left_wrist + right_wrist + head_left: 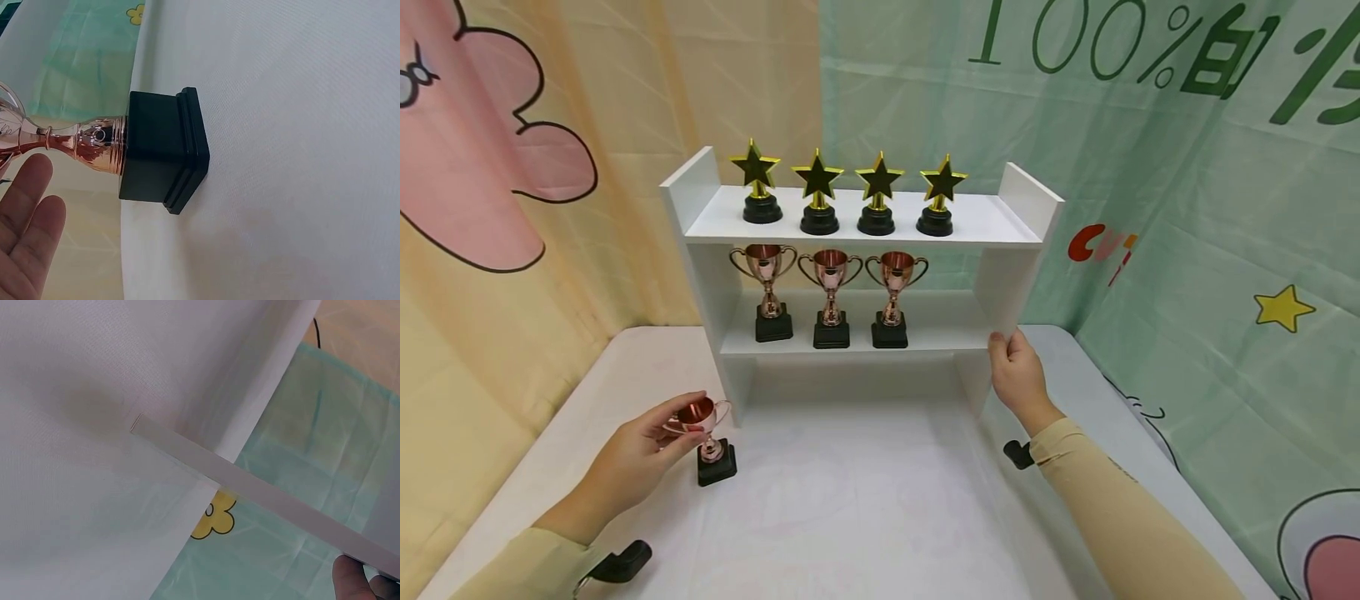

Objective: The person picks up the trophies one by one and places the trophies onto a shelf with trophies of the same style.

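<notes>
My left hand [632, 462] pinches a small rose-gold trophy cup [717, 462] by its bowl, between thumb and fingers, left of the white shelf's foot. In the left wrist view the cup's square black base [159, 147] shows close over the white cloth. My right hand [1021, 379] grips the right side panel of the white shelf [988, 215] at middle-board height. Three matching trophy cups [831, 287] stand in a row on the middle board. Several gold star trophies [878, 187] with round black bases line the top board.
A white cloth covers the table [850, 508] under and in front of the shelf. Printed curtains [1210, 208] hang behind and on both sides. Each wrist wears a black camera mount [621, 562].
</notes>
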`<action>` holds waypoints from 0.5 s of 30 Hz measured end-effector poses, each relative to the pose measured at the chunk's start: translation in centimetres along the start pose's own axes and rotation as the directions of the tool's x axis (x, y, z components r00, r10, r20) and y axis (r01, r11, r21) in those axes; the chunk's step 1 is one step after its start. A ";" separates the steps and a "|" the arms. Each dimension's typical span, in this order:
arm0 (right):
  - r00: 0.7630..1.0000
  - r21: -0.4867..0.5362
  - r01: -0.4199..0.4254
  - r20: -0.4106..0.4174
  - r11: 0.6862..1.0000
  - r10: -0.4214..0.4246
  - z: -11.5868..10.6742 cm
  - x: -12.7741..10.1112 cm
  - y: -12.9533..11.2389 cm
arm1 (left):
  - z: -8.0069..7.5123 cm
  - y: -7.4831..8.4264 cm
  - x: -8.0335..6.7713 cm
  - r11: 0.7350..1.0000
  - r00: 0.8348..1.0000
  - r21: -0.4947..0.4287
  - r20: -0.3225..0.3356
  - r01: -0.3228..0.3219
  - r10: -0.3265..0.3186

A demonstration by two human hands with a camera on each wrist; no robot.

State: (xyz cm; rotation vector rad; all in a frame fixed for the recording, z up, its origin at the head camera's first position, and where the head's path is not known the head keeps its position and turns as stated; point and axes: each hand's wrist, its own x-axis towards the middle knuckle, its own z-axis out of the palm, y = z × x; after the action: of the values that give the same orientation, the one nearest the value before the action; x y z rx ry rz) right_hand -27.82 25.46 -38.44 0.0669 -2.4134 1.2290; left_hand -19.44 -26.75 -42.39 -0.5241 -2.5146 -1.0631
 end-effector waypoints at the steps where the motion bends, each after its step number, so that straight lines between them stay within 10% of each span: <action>1: 1.000 0.000 -0.001 0.000 1.000 0.001 0.0 0.0 0.0 | 0.0 0.0 0.0 1.000 1.000 0.000 0.002 0.004 -0.004; 15: 1.000 -0.002 0.018 -0.010 1.000 -0.018 0.0 -0.1 0.0 | 0.1 0.3 0.1 1.000 1.000 -0.003 0.005 -0.005 0.005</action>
State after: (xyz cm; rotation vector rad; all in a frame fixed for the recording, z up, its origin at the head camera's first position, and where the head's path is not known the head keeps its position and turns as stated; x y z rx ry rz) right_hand -27.74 25.42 -38.49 0.0819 -2.4003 1.2156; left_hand -19.43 -26.50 -42.22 -0.5345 -2.5152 -1.0658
